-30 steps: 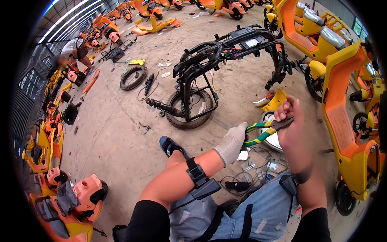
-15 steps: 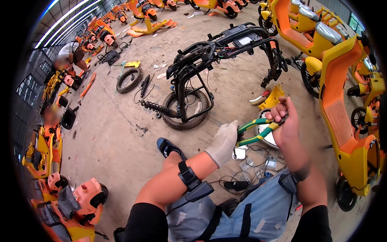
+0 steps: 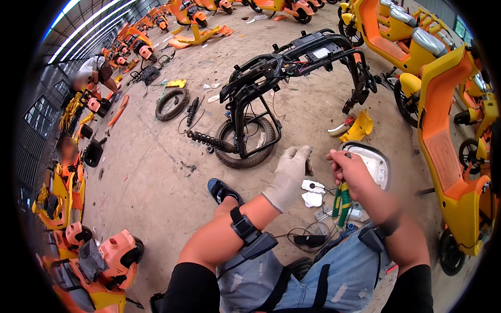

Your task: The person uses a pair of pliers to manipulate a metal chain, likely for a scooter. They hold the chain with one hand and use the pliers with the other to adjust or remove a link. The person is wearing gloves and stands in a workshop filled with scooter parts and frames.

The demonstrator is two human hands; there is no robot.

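My left hand, in a pale knitted glove, pinches a small dark piece whose kind I cannot make out. Close on its right is my bare right hand, fingers curled, with pliers in its grip. Their green and yellow handles hang down below the palm, close together; the head is hidden in the hand. Beyond the right hand lies a white shell with a grey rim. Under the hands are white scraps, a black cable part and small metal boxes.
Ahead stands a bare black scooter frame, with a tyre and a shock absorber at its base. A yellow panel lies to the right. Orange-yellow scooters line the right side. At far left, a person bends over parts.
The plier handles, spread towards the glove before, have swung down and closed beneath my right hand. The glove is now apart from them, its fingers raised. The white shell is less covered.
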